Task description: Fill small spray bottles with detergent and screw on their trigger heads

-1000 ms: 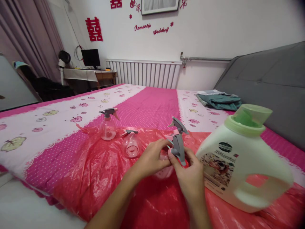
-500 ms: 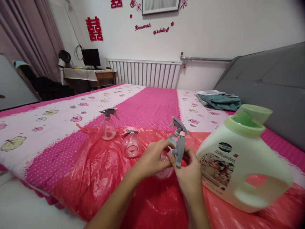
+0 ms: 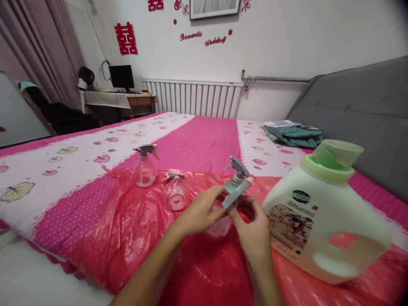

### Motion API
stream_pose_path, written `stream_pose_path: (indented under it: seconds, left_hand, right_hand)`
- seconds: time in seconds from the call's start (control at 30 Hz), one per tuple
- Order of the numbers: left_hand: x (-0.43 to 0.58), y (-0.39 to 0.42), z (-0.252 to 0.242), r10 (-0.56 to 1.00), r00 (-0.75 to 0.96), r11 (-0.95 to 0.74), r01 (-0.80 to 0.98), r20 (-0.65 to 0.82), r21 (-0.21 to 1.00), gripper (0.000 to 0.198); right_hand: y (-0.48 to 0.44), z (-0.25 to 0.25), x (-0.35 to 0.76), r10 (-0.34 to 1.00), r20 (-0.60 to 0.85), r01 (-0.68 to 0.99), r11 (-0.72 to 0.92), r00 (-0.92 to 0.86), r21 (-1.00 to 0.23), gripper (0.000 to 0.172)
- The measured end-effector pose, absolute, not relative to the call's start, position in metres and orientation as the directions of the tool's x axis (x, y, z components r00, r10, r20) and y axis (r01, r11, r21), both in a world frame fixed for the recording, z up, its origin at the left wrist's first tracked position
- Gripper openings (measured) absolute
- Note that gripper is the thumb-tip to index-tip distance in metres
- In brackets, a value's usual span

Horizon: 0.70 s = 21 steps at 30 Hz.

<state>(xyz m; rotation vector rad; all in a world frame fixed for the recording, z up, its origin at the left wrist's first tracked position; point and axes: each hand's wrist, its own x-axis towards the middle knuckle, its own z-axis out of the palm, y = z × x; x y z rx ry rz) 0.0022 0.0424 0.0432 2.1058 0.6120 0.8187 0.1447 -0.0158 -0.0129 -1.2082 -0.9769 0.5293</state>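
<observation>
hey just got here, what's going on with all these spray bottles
A person's left hand holds a clear pinkish bottle on a red plastic sheet, while the right hand grips a grey spray head at its top. The fingers hide whether the head is fully seated. A teal spray bottle is just behind. To the left, one clear spray bottle stands upright and another lies with its base facing the camera. A large green-capped jug stands on the right.

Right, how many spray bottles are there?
4: an upright bottle at left; a lying bottle beside it; a held bottle between left hand and right hand; a rear bottle beyond them, partly hidden.
</observation>
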Motion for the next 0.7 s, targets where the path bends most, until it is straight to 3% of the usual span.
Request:
stream_pose_path:
  seconds: [0.47,0.7]
  left_hand:
    - [-0.0002,0.0456,0.0420,0.667,0.672,-0.589,0.212,0.321,0.780,0.005]
    - [-0.0012,0.0398,0.0472,0.712,0.654,-0.494,0.208,0.256,0.844,0.028]
  right_hand:
    - [-0.0166,-0.0169,0.1452,0.784,0.360,0.211,0.293,0.505,-0.933,0.047]
    - [-0.0146,-0.0195,0.1475,0.782,0.333,0.194,0.271,0.526,-0.943,0.049]
